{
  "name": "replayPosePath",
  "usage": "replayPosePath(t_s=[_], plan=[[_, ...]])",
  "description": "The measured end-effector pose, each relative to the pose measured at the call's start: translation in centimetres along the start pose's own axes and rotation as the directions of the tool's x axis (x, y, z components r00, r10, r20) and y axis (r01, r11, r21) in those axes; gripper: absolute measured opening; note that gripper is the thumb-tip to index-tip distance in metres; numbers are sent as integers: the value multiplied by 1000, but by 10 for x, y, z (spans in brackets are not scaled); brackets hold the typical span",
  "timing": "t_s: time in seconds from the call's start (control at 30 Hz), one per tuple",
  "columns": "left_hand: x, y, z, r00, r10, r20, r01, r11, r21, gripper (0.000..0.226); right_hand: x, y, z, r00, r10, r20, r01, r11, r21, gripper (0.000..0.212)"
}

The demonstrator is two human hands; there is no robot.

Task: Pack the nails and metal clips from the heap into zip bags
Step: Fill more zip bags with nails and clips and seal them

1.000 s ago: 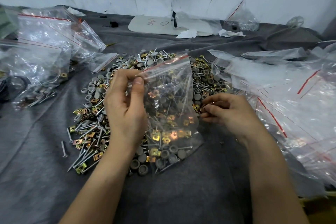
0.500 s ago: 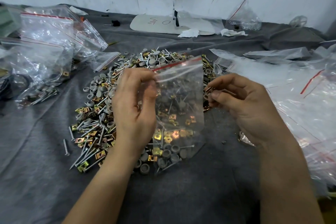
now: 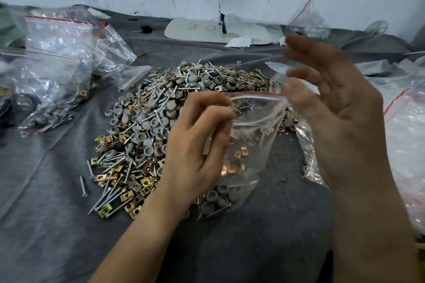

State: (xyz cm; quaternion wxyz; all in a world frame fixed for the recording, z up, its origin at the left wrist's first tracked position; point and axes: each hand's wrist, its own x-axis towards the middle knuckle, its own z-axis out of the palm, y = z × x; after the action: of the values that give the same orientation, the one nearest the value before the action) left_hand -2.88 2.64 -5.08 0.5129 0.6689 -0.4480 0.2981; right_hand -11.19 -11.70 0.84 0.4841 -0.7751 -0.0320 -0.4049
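A heap of nails, grey caps and brass-coloured metal clips (image 3: 147, 126) lies on the dark grey cloth. My left hand (image 3: 197, 145) pinches the near rim of a clear zip bag (image 3: 250, 145) with a red strip, holding its mouth open above the heap's right side. Clips, nails and grey caps sit in the bag's lower part. My right hand (image 3: 331, 108) is raised at the bag's right rim, blurred, with its fingers spread; its lowest finger seems to touch the rim corner. Nothing shows in that hand.
Filled and empty zip bags (image 3: 57, 60) pile up at the left. More clear bags (image 3: 404, 122) lie at the right. A white board (image 3: 216, 30) and paper scraps rest at the back by the wall. A few loose nails (image 3: 84, 185) lie left of the heap.
My right hand rose from the bag's right side and spread its fingers over the mouth. The bag's mouth, flat before, now gapes open. My left hand kept its hold.
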Motion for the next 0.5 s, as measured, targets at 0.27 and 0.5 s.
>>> replayPosePath(t_s=[0.27, 0.5], plan=[[3, -11, -6, 968, -148, -205, 133, 987, -86, 12, -12, 61, 17, 786, 593, 176, -515, 785, -343, 19], [2, -13, -7, 966, -171, -193, 154, 983, -98, 10, -18, 68, 31, 695, 686, 214, -527, 689, -498, 14]])
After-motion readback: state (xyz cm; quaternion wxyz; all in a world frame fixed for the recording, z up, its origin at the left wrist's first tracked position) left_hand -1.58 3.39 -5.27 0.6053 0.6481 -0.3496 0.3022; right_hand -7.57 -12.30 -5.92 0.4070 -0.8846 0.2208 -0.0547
